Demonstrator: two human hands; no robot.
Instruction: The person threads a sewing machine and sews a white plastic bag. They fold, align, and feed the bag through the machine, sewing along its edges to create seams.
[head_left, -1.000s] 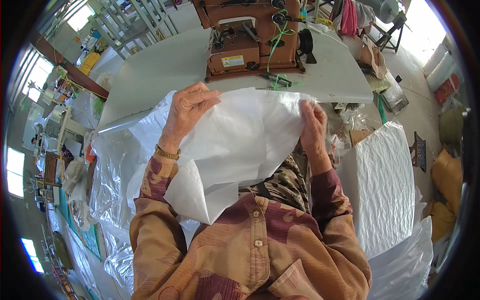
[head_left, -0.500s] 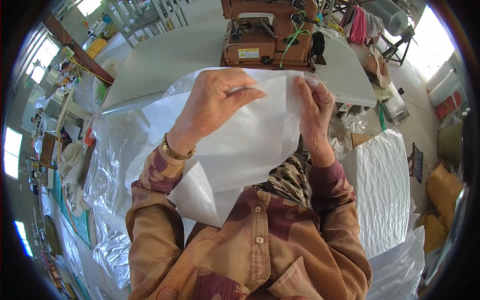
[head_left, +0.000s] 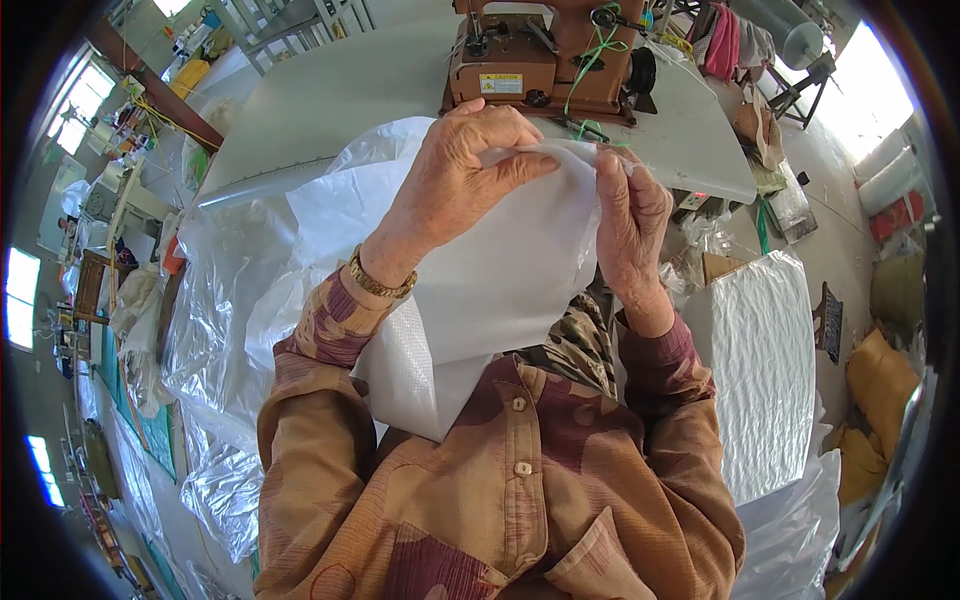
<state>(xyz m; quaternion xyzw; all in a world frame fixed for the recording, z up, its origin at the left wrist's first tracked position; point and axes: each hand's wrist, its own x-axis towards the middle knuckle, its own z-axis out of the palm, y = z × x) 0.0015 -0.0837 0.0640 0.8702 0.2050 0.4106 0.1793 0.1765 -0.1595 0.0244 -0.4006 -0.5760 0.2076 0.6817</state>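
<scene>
A white woven plastic sheet (head_left: 490, 290), with a thinner film along it, hangs in front of my chest. At its upper edge my left hand (head_left: 465, 170), a gold watch at the wrist, pinches a fold between thumb and fingers. My right hand (head_left: 635, 215) grips the sheet's upper right corner, thumb against curled fingers. Down by my left forearm, a lower corner of the sheet is folded over and shows its woven texture. Just beyond my hands stands a brown sewing machine (head_left: 545, 60) on a grey table (head_left: 330, 125).
Crumpled clear plastic film (head_left: 225, 290) spreads to my left. A stack of white sheeting (head_left: 765, 370) lies to my right. Green string (head_left: 590, 65) hangs on the machine. Yellow-brown sacks (head_left: 880, 385) sit at the far right, and a grey metal rack (head_left: 280, 30) stands behind the table.
My left hand has moved right along the sheet's upper edge, closer to my right hand. The upper edge is now bunched into a fold. My right hand stays nearly in place.
</scene>
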